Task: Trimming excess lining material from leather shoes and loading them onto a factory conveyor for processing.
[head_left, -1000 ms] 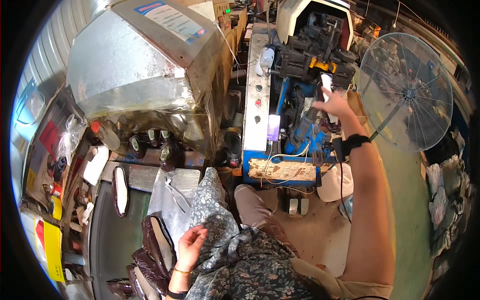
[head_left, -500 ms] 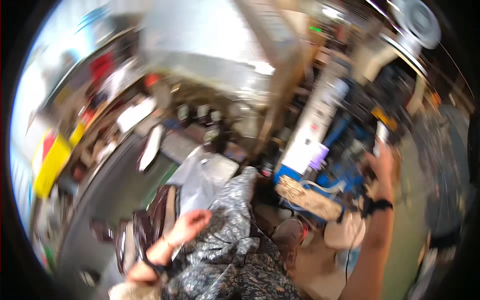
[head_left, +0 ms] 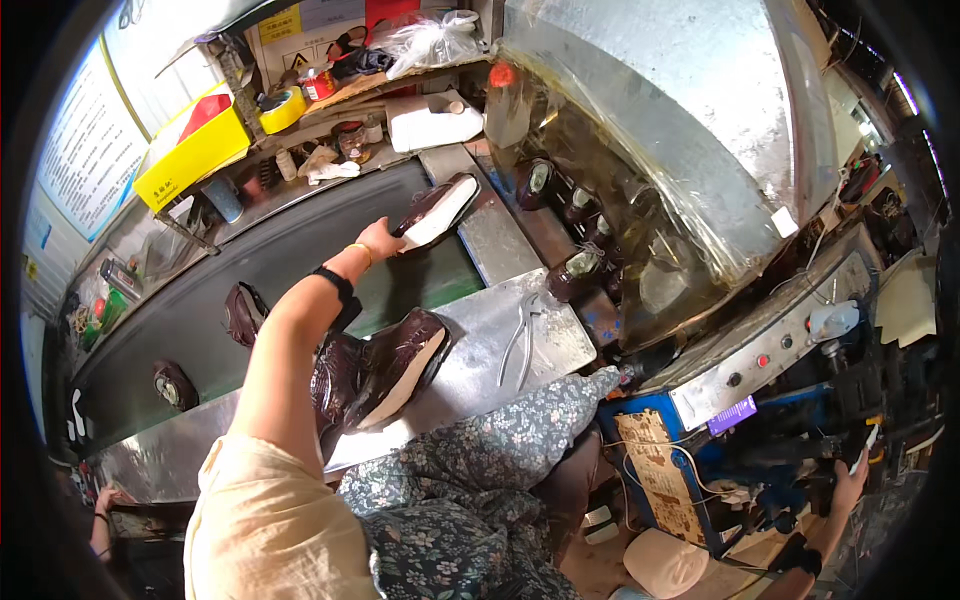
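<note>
My left hand (head_left: 378, 240) reaches across a dark conveyor belt (head_left: 290, 235), closed on the near end of a glossy dark-brown shoe (head_left: 432, 215) whose pale sole side shows. Nearer me, a brown shoe with a tan sole (head_left: 400, 372) and another brown shoe (head_left: 340, 375) lie together on the metal ledge, partly behind my forearm. Far to the right, my right hand (head_left: 850, 485) is closed around a slim white piece (head_left: 864, 450) with a yellow part at its top, among dark machine parts. What exactly that piece is does not show.
Pliers (head_left: 520, 340) lie on the metal ledge (head_left: 570, 335). More brown shoes (head_left: 175, 385) sit on the belt, others (head_left: 580, 270) under a plastic-draped hood (head_left: 640, 110). A blue machine (head_left: 700, 470) with buttons stands right. A white shoe form (head_left: 435, 122) rests behind. Another person's hand (head_left: 104, 497) appears lower left.
My left hand has gone from above my lap out over the belt and taken hold of the shoe. The view has swung left; my right hand still grips the white piece.
</note>
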`<state>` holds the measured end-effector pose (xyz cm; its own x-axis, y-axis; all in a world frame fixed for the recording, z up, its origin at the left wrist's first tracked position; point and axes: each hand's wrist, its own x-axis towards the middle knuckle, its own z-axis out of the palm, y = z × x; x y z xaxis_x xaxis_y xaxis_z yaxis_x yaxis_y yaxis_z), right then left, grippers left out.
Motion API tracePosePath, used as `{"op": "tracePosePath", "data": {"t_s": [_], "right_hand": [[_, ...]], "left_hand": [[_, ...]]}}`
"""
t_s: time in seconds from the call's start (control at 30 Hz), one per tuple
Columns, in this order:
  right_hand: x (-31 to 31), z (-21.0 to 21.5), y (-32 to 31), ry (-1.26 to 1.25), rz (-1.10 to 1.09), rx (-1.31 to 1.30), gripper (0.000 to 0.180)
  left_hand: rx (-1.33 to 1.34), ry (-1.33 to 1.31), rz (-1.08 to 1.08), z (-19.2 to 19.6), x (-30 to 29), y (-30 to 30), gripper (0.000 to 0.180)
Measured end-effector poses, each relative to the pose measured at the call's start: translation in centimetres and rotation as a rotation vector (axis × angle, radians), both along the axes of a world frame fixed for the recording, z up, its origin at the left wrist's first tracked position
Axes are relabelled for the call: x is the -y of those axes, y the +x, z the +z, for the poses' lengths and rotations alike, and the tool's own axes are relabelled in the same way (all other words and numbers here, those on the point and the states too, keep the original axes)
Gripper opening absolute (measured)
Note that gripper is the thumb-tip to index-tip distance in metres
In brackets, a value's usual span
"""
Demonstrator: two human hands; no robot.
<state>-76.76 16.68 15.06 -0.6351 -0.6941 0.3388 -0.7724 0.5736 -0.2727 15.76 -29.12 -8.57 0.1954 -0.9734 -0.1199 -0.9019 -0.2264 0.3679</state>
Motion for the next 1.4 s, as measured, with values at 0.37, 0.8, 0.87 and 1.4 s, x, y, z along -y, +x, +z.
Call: {"op": "tracePosePath", "data": {"t_s": [0.37,0.8,0.87,1.4], "right_hand": [[9.2,-12.7,40.5,0.022,0.685,0.29,0.031],[11.6,-12.9,54.2,-0.236,0.854,0.595,0.036],[10.4,-13.4,53.5,-0.154,0.836,0.657,0.036],[0.8,-21.6,55.0,-0.365,0.384,1.142,0.023]], "left_hand": [[-1.252,0.322,0.078,3.6,-4.6,-7.1,0.05],[-0.828,0.006,-0.956,10.5,-27.8,-20.9,0.092],[-1.045,0.282,-0.949,9.5,-27.7,-22.2,0.093],[-1.002,0.383,-0.946,5.5,-26.0,-26.5,0.052]]}}
